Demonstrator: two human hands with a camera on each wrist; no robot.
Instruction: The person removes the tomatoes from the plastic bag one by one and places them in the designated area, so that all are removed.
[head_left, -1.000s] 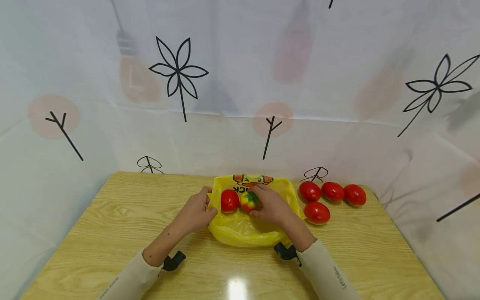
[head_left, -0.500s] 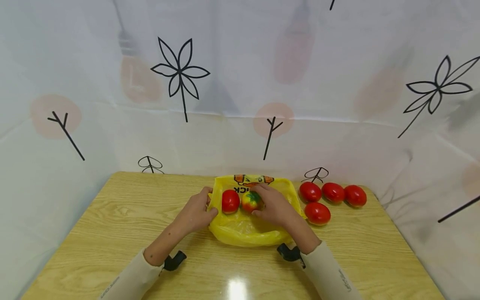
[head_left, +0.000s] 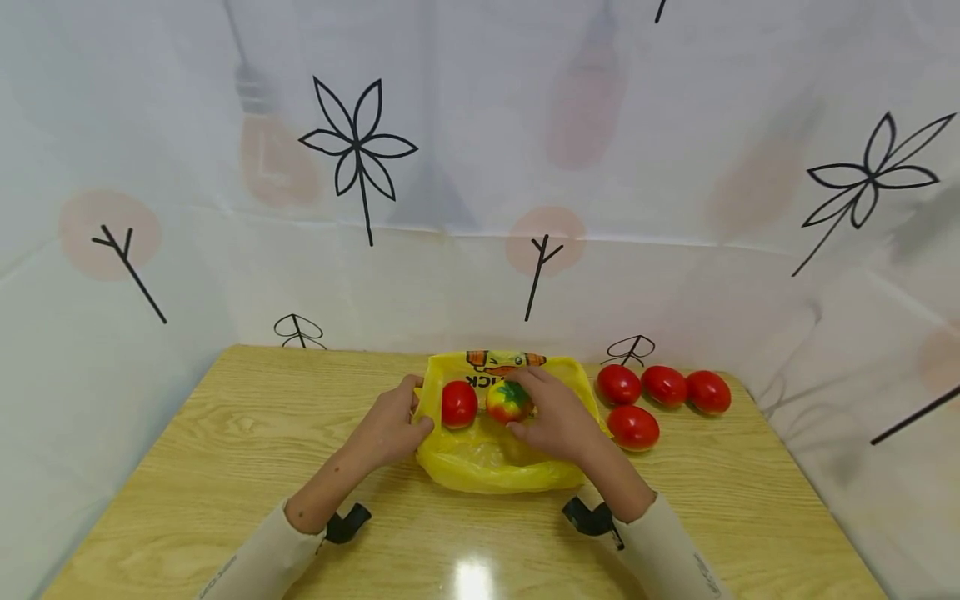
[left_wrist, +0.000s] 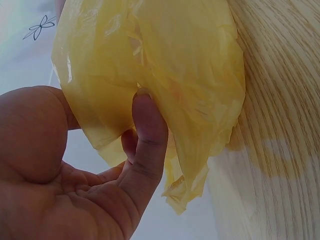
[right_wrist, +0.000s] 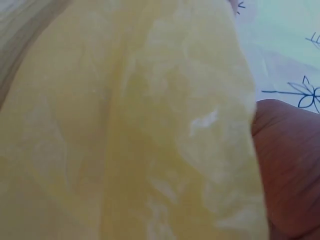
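A yellow plastic bag [head_left: 498, 479] lies on the table with its mouth spread wide, printed at its far side. My left hand [head_left: 390, 425] pinches the bag's left edge; in the left wrist view, the left hand's thumb and fingers [left_wrist: 150, 117] meet on the thin yellow film. Inside the bag sits a red tomato [head_left: 459, 405] on the left. Beside it is a red and yellow tomato [head_left: 506, 403] with a green leafy top. My right hand [head_left: 553, 412] reaches into the bag, fingers and thumb curled round this one's right side. Film hides the right fingers in the right wrist view.
Several shiny red tomatoes lie just right of the bag: a front one [head_left: 633, 428] close to its edge, others such as the rear left one [head_left: 619, 385] behind. The wooden table [head_left: 247, 433] ends at a patterned cloth backdrop [head_left: 450, 275].
My right hand and the red and yellow tomato have shifted slightly right, away from the red tomato in the bag. The left hand keeps its hold on the bag's edge.
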